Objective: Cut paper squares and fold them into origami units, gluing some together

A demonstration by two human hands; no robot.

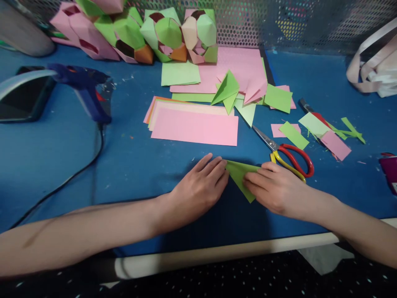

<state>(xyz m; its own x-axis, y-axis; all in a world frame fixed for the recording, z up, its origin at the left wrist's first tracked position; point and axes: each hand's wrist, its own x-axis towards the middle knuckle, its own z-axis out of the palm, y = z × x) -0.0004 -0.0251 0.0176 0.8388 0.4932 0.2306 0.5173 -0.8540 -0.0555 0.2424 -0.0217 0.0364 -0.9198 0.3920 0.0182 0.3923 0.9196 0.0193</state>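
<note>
A green paper triangle (243, 176), folded over, lies on the blue table near its front edge, its point toward me. My left hand (203, 182) has its fingers together at the triangle's left corner. With fingers curled, my right hand (276, 188) presses on the right side of the triangle and covers that corner. Just beyond my right hand lie scissors (279, 149) with red and yellow handles, blades pointing away to the left. A fanned stack of paper strips (194, 127), pink on top, lies beyond my left hand.
Folded paper shapes (167, 35) line the back by a perforated metal panel (238, 25). A blue glue gun (83, 89) stands at left, its cord (74, 176) running forward, near a dark phone (26, 99). Paper offcuts (336, 145) and a cutter (305, 104) lie right.
</note>
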